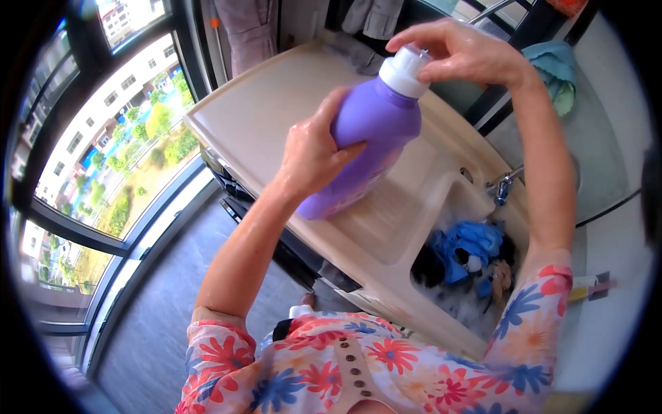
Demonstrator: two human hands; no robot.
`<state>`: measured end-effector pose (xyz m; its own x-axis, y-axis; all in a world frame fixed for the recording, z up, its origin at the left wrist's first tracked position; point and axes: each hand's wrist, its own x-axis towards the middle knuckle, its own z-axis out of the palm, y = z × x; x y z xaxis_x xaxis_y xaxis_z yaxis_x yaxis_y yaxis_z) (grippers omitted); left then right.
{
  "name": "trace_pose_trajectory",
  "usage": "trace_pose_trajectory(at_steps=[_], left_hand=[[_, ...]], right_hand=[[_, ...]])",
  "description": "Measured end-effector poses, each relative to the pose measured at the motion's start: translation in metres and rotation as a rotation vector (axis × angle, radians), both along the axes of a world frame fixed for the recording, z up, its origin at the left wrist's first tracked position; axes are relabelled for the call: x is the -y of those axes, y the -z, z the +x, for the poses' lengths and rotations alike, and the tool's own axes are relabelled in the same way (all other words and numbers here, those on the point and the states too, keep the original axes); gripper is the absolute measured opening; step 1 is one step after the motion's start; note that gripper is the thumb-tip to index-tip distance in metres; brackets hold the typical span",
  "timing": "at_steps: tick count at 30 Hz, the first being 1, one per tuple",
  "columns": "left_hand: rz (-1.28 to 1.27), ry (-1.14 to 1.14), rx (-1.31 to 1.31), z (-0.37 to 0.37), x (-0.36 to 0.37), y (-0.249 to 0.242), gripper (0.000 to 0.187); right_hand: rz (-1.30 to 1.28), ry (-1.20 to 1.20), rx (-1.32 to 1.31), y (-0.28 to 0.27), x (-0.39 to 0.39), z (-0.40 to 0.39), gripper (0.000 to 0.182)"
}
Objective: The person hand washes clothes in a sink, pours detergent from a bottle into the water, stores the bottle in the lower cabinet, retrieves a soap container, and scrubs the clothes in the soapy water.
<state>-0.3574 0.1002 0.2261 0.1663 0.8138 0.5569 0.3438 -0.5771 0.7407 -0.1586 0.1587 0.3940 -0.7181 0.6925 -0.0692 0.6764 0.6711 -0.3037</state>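
A large purple detergent bottle [378,131] is tilted over the beige countertop, its base low and to the left. My left hand [314,148] is wrapped round the side of its body. At the top, my right hand [465,55] grips the white cap [405,70] between thumb and fingers, and the cap sits on the bottle's neck. Part of the label is turned away and hidden. Below and to the right, wet blue and dark clothes [469,248] lie in the sudsy water of the sink basin [386,276].
A metal tap [505,186] stands at the basin's back edge. The beige washboard counter [255,103] stretches to the left, towards tall windows [110,138]. Teal cloth [552,65] hangs at the upper right, and grey garments [376,17] hang behind the counter.
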Motion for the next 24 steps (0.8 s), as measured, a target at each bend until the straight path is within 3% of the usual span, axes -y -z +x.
trace_pose_trajectory(at_steps=[5, 8, 9, 13, 16, 19, 22, 24], left_hand=[[-0.004, 0.004, 0.005, 0.002, 0.002, -0.001, 0.063], [-0.004, -0.007, -0.004, 0.002, 0.001, 0.001, 0.064], [-0.003, -0.014, -0.007, 0.002, 0.0, 0.002, 0.064], [-0.001, -0.004, -0.007, 0.002, 0.0, 0.001, 0.063], [-0.057, -0.005, -0.015, 0.001, 0.002, -0.001, 0.064], [-0.128, 0.003, -0.041, 0.001, 0.005, -0.008, 0.064], [-0.116, -0.002, -0.034, 0.001, 0.006, -0.007, 0.064], [-0.114, -0.003, -0.02, 0.001, 0.005, -0.005, 0.064]], right_hand=[[0.1, 0.067, 0.089, 0.005, -0.001, -0.004, 0.046], [0.169, 0.408, 0.306, 0.003, 0.013, -0.03, 0.047], [0.387, 0.26, 0.272, 0.01, 0.01, -0.032, 0.054], [0.081, 0.488, 0.185, 0.004, 0.011, -0.032, 0.051], [0.133, 0.161, 0.181, 0.003, 0.011, -0.014, 0.048], [0.204, 0.043, 0.125, 0.014, -0.003, -0.014, 0.047], [0.123, 0.324, 0.13, 0.014, 0.009, -0.024, 0.051], [0.389, 0.316, 0.224, 0.026, 0.001, -0.022, 0.061]])
